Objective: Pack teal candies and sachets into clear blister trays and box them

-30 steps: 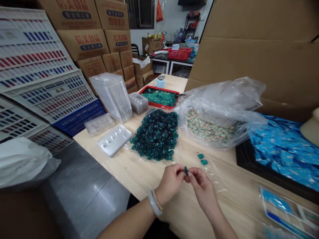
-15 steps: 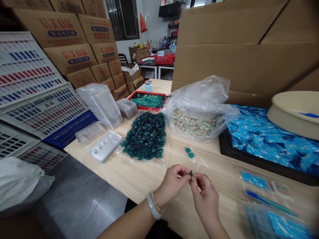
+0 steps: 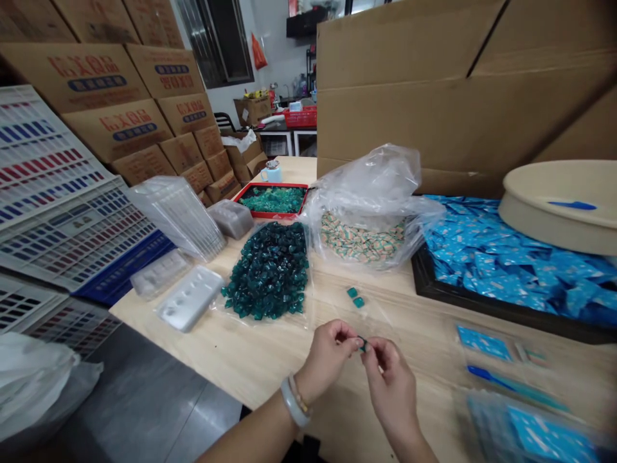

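A small dark green piece (image 3: 362,344) is pinched between the fingertips of my left hand (image 3: 328,357) and my right hand (image 3: 389,379), low over the wooden table (image 3: 270,360). Fingers cover most of the piece, so its exact kind is unclear. Just beyond my hands, two flat green squares (image 3: 355,297) lie on the table. To their left, a large heap of dark green glossy pieces (image 3: 270,270) rests on a clear plastic sheet. A clear plastic bag (image 3: 366,225) behind the squares holds many small beige-and-green packets.
Clear plastic trays (image 3: 190,299) stand at the left table edge, near a red tray (image 3: 306,199) of green pieces. On the right are a black-rimmed tray (image 3: 424,283) of blue packets, a beige basin (image 3: 554,218) and clear packs with a blue stick (image 3: 489,376).
The camera view has turned slightly right, so most things sit farther left. Both hands keep their pinch on the small green piece, which is now more covered by fingers.
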Demonstrator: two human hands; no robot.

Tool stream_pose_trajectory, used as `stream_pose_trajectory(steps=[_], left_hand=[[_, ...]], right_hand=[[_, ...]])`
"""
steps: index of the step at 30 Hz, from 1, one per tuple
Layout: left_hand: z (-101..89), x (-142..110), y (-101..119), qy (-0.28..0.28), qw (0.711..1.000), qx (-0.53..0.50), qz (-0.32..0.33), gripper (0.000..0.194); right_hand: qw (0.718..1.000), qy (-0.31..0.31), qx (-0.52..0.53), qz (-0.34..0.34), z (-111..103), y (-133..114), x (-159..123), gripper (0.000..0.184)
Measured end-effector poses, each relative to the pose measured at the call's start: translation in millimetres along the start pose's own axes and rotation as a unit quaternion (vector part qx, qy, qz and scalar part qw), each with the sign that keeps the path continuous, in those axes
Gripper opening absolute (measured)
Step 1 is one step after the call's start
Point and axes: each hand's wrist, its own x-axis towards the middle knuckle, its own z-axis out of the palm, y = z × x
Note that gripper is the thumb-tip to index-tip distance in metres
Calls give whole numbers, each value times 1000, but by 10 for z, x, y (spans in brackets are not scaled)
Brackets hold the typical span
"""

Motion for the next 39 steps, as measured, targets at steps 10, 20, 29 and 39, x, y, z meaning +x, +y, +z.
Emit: stream_pose_trajectory(steps=[10, 20, 29, 39], left_hand=[[40, -36, 29, 5, 989, 110, 99, 3], [-72, -62, -38, -8, 999, 33, -5, 5], [-167, -100, -102, -44, 991, -107, -60, 20], [-235, -180, -68, -112, 985, -127, -36, 26]], right_hand=[[999, 8, -24, 34, 27, 139, 33, 25], [997, -21, -3, 77, 108, 115, -11, 30], [889, -166, 337, 263, 7, 1, -16, 28], [771, -323, 385, 392, -116, -142, -34, 26]])
